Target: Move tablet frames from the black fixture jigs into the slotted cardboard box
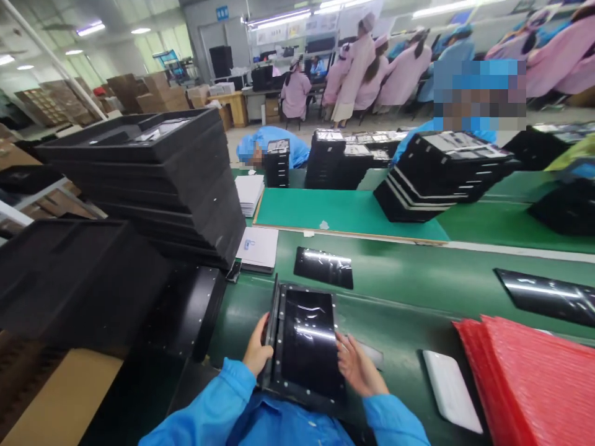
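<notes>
Both hands [257, 354] flank a black panel [309, 347] (glossy, catching light).

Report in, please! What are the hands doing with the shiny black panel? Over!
Left hand holding left side of black frame; right hand at its right edge. Glossy panel lying inside. Nothing on top; red sheets off right.

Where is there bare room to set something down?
The green bench is bare between the black panel beyond the frame and the far-right panel, and between the right hand and white block. Crowded: left, black trays; right, red sheets.
</notes>
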Demonstrator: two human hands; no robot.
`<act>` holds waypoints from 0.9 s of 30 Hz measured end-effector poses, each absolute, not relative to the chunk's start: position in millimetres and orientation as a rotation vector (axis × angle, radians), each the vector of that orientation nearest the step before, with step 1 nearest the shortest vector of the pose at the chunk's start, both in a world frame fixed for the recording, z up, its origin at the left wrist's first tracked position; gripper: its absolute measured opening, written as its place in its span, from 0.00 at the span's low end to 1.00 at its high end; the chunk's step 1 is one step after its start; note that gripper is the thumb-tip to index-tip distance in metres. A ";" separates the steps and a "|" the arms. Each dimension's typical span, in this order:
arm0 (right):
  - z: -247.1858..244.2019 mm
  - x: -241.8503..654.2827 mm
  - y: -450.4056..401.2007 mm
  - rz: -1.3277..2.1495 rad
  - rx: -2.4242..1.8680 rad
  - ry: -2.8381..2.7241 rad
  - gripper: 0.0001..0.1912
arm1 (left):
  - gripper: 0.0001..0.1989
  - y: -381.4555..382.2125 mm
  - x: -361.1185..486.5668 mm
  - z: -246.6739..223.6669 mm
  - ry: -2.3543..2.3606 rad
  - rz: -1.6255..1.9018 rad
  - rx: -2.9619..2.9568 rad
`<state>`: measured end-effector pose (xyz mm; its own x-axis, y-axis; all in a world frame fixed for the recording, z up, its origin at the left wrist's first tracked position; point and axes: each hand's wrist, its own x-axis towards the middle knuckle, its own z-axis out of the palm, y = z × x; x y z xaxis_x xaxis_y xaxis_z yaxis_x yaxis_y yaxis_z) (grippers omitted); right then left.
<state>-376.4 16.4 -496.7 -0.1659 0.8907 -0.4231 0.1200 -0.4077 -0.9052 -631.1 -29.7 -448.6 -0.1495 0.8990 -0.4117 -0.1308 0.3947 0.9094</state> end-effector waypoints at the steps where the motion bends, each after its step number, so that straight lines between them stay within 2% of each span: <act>1: -490.1 -379.7 23.9 1.598 -1.530 -1.218 0.30 | 0.47 -29.1 -643.6 -449.2 1.458 1.029 0.747; 6: -455.0 -413.2 27.6 1.304 -1.701 -1.548 0.25 | 0.42 -27.7 -684.3 -447.6 1.911 0.918 0.947; 9: -443.3 -422.1 14.4 1.454 -1.568 -1.488 0.29 | 0.38 -30.8 -665.2 -443.2 1.612 0.918 0.777; 12: -440.8 -406.9 18.6 1.719 -1.349 -1.212 0.39 | 0.30 -35.9 -632.8 -432.6 1.202 0.937 0.507; 15: -448.5 -366.1 53.6 1.762 -1.251 -0.933 0.40 | 0.29 -40.9 -623.6 -408.4 1.303 1.102 0.504; 18: -471.9 -320.4 105.3 1.722 -1.283 -0.514 0.31 | 0.24 -54.5 -653.5 -358.2 1.720 1.248 0.696; 22: -514.7 -302.4 174.8 1.867 -1.343 -0.276 0.19 | 0.24 -90.0 -715.1 -245.9 2.598 1.198 0.950; 25: -530.2 -326.0 214.4 1.971 -1.451 -0.390 0.13 | 0.22 -89.8 -756.3 -167.7 3.257 0.796 1.048; 27: -529.8 -349.0 231.0 1.978 -1.613 -0.520 0.11 | 0.22 -70.7 -787.7 -137.4 3.415 0.365 1.031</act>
